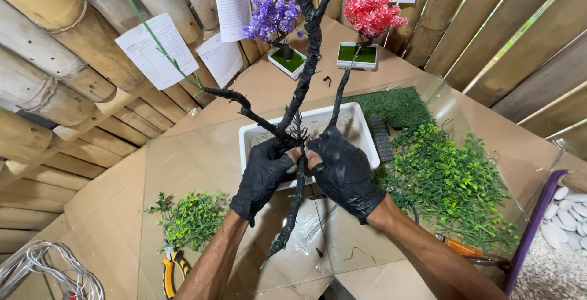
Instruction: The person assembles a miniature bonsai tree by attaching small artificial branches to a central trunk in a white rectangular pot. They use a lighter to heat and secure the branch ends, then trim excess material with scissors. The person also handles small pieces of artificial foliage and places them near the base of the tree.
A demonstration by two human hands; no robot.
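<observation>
One glass sheet (202, 159) over cardboard. One black-wrapped branched trunk (309, 55) held above one white tray (361, 130). Two gloved hands: left hand (264, 175) and right hand (343, 170), fingers clamped on the trunk, probably pinching one small dark sprig (298, 130). Two mini potted trees (272, 19) behind. One pair yellow-handled pliers (172, 266).

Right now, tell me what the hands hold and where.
Both gloved hands, left hand and right hand, grip the black wrapped branch at its trunk, just below the fork.

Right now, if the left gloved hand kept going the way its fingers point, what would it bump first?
Probably the right hand: the left hand points across the black-wrapped branch they both grip, fingertips almost meeting.
</observation>
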